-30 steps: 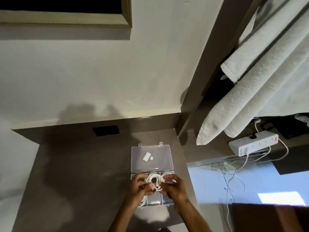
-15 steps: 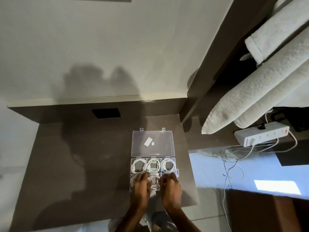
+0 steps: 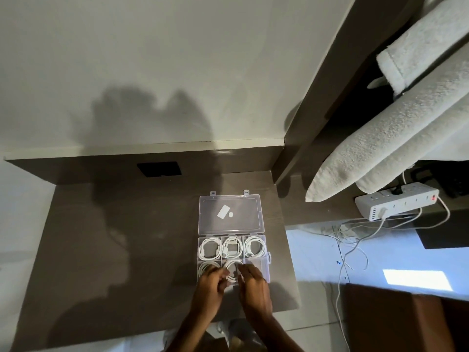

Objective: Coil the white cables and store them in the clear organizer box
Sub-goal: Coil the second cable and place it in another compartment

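A clear organizer box lies open on the brown desk, its lid flat behind it. The back row holds three coiled white cables. The front left cell holds another coil. A white coil sits in the front middle cell, with my left hand and my right hand both resting on its near part, fingers curled over it. The front right cell looks bare.
The brown desk ends at a wall with a black socket plate. To the right, a white power strip with loose white leads sits on a ledge under hanging white towels.
A second ago both hands held the coil above the box. They lowered it into the front middle cell, and the camera tilted down so the box sits more centrally.
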Action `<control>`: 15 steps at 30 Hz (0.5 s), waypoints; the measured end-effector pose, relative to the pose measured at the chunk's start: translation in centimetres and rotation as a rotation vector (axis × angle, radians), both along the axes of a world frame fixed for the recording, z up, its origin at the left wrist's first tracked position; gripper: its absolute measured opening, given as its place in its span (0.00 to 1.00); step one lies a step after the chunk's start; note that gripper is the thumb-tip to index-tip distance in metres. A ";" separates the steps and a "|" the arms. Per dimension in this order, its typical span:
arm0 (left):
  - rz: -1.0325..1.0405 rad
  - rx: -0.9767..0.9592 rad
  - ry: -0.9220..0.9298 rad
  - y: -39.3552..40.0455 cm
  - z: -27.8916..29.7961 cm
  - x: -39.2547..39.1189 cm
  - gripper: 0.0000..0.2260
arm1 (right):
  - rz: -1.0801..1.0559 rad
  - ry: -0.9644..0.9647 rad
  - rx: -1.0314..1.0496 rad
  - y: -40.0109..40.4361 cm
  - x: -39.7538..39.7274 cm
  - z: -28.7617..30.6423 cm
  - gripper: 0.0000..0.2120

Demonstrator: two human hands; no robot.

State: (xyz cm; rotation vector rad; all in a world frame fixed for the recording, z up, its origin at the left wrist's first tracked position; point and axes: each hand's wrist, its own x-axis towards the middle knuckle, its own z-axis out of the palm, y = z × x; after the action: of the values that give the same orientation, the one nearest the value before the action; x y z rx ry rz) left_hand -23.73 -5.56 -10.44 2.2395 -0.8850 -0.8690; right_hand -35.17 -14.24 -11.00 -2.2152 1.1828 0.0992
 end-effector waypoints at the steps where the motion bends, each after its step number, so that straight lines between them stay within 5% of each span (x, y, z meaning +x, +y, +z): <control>1: 0.007 0.002 0.001 0.3 -0.1 -0.1 0.09 | 0.008 0.001 0.009 0.0 -0.2 0.0 0.15; 10: -0.001 0.098 -0.172 -0.6 0.6 -1.4 0.05 | -0.020 0.123 -0.079 0.1 -1.1 -0.1 0.14; 15: -0.094 0.113 -0.180 -0.6 0.8 -1.6 0.11 | -0.034 0.073 -0.098 0.2 -0.8 1.1 0.10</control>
State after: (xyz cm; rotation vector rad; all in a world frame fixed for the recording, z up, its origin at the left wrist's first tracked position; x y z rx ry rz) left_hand -25.33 -6.12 -9.59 2.4197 -1.0538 -0.7857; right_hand -35.94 -14.04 -9.87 -2.2926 1.2892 0.1121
